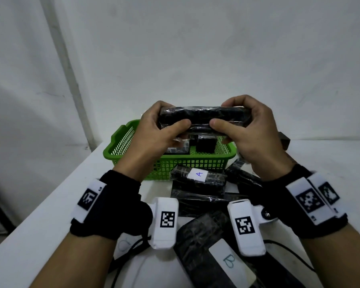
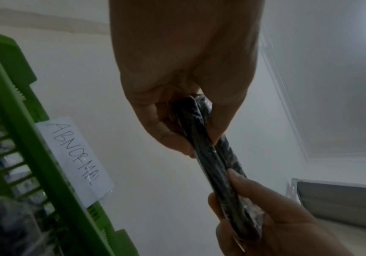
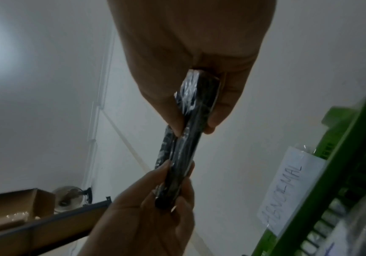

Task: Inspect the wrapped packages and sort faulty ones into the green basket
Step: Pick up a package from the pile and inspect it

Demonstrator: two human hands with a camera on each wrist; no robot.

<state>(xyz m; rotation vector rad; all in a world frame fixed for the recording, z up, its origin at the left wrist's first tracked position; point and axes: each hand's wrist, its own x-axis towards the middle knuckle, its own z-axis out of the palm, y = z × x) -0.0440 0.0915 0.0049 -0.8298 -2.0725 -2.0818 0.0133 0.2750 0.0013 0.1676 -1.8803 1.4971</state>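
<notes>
Above the green basket [image 1: 133,154], left hand [image 1: 154,134] and right hand [image 1: 247,132] are pinching a film-wrapped black package [image 1: 202,117] by its ends; looking light, stiff, film likely slippery.

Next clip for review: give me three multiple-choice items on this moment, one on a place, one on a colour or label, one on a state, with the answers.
1. Where is the held package?
A. above the basket
B. flat on the table
C. inside the cardboard box

2. What does the basket's label say?
A. NORMAL
B. ABNORMAL
C. RETURN

3. How is the package held?
A. by the left hand alone
B. by the right hand alone
C. by both hands, one at each end

Answers:
1 A: in the head view it hangs in front of the green basket, clear of the table.
2 B: the left wrist view shows the handwritten word.
3 C: the left hand and the right hand each grip one end, thumbs on the near side.
</notes>
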